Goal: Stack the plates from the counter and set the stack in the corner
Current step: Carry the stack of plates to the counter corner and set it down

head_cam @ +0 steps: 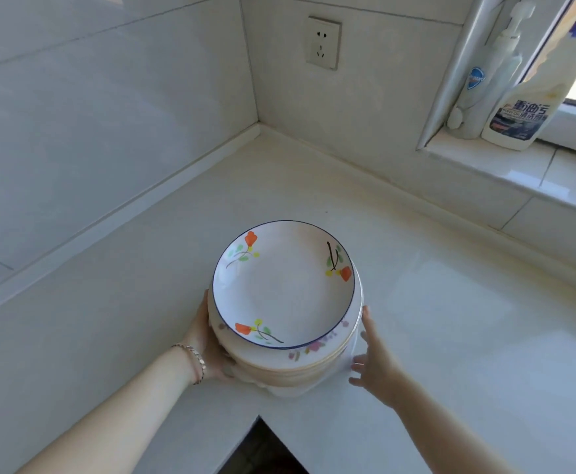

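Note:
A stack of several plates (317,366) stands on the white counter (433,302), well short of the wall corner (258,126). The top plate (283,285) is white with a blue rim and orange flowers. My left hand (211,347), a bracelet on its wrist, presses against the left side of the stack with its fingers underneath. My right hand (370,357) is just off the right side of the stack, fingers spread, with a small gap between them and the plates.
A wall socket (323,42) sits above the corner. On the window sill (505,165) at the right stand a pump bottle (485,87) and a cleaner bottle (526,104). The counter's inner edge (258,417) drops off just below the stack.

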Demonstrator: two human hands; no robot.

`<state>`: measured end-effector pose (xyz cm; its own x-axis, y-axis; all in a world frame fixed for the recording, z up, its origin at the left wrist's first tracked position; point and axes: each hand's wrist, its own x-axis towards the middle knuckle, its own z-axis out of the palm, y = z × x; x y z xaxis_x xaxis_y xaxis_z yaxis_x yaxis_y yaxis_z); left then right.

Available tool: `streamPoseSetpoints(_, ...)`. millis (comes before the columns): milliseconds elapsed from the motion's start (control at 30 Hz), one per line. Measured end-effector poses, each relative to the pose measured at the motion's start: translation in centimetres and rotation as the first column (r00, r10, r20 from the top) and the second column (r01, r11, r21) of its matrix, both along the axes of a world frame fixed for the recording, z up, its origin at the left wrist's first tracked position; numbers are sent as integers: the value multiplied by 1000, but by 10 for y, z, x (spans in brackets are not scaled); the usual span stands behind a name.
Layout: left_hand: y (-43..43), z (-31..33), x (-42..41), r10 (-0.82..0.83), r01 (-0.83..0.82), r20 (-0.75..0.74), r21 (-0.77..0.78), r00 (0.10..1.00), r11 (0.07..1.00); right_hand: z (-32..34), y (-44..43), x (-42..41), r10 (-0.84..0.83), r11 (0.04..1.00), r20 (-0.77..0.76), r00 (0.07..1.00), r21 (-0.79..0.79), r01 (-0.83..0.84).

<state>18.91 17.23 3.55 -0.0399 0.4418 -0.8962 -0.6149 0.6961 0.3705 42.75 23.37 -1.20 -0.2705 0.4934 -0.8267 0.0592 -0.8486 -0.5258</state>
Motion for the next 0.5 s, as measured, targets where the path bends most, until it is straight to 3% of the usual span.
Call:
streamPoseSetpoints(167, 0, 6, 1, -8, 2, -137, -45, 991, 999, -12, -1, 2, -40, 999, -65, 997, -28, 39)
streamPoseSetpoints(367, -1, -10, -13, 50, -50, -11, -62, 999, 997, -22, -2, 0, -174, 984, -91, 980, -49, 170)
streamPoseSetpoints(433, 0, -17, -16, 52, -52, -5, -58, 999, 997, -20, -3, -2, -165, 986, -143, 976, -42, 161)
streamPoseSetpoints(500, 3, -23, -21, 43, -43, -9, -51, 999, 998, -30, -5, 0, -102, 992, -96, 990, 59, 108)
